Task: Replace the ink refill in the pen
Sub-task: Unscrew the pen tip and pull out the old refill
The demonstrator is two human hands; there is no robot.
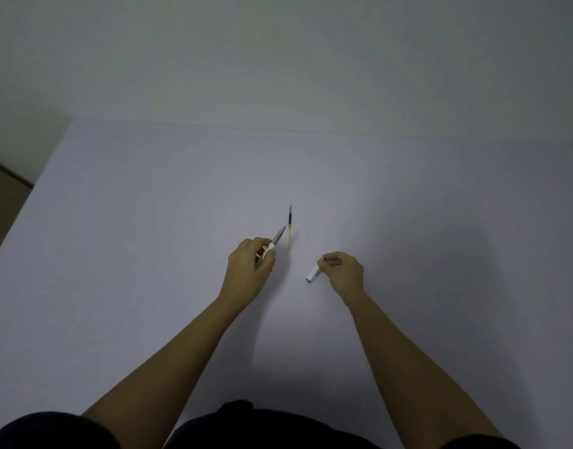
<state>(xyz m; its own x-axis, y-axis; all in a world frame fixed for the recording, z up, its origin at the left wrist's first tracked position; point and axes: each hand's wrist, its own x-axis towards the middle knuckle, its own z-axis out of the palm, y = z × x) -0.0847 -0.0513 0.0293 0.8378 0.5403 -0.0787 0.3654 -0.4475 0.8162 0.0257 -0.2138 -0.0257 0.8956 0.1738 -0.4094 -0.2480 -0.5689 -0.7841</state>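
Observation:
An ink refill (289, 225) lies on the white table, tip pointing away from me, with dark ink in its far part and a pale tube nearer me. My left hand (250, 267) grips the pen's front section (276, 238); its grey metal tip sticks up and to the right, ending just left of the refill. My right hand (342, 270) holds the white rear barrel (313, 273) by its upper end, the barrel's open end pointing down-left, low over the table. The two pen parts are separated.
The white table (149, 254) spans the view, with its left edge (16, 228) running diagonally and a wall (278, 59) behind the far edge. My dark clothing shows at the bottom of the view.

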